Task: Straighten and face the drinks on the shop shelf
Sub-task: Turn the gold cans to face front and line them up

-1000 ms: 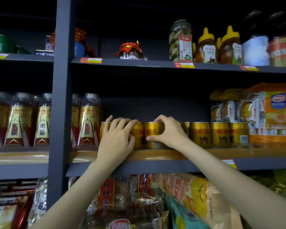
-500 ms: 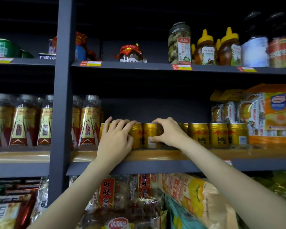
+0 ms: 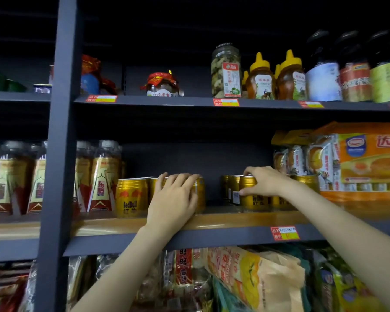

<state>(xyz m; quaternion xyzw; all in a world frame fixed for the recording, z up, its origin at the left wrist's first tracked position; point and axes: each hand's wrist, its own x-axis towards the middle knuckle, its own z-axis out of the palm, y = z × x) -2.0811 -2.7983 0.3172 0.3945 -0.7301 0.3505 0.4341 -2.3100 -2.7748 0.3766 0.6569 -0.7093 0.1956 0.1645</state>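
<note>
Gold drink cans (image 3: 131, 197) are standing in two groups on the middle shelf (image 3: 230, 219), a dark gap showing between them. Left hand (image 3: 173, 200) is curling over one can (image 3: 199, 194) by the gap; right hand (image 3: 265, 181) is apparently gripping another can (image 3: 249, 192) opposite. Tall bottles (image 3: 101, 176) are lining up leftward, jars (image 3: 226, 70) sitting above.

A small grocery shop: dark metal shelving (image 3: 189, 240) carries red-and-yellow price tags (image 3: 284, 233), rows of gold energy-drink cans (image 3: 131, 197), honey bottles (image 3: 260, 78) and boxed cakes (image 3: 367, 158).
</note>
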